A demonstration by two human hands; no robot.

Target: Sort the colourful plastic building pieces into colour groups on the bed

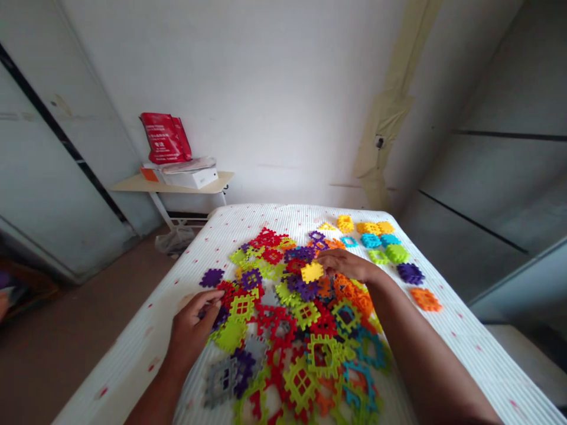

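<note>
My right hand (343,263) reaches over the heap of coloured plastic pieces, its fingers on a solid yellow square piece (312,272) with notched edges. At the left edge of the heap, my left hand (199,310) has its fingers curved and apart over a purple piece (220,317), with nothing visibly gripped. Close to its fingertips are red pieces and a lime window-shaped piece (242,307). The heap mixes red, lime, purple, orange, blue and grey pieces, some solid and some framed.
Sorted stacks stand at the right: yellow (345,223), blue (371,240), green (397,253), purple (410,273) and orange (426,299). A white dotted cover (177,283) lies under everything. Behind left, a side table (133,183) holds a white box and a red bag (166,139).
</note>
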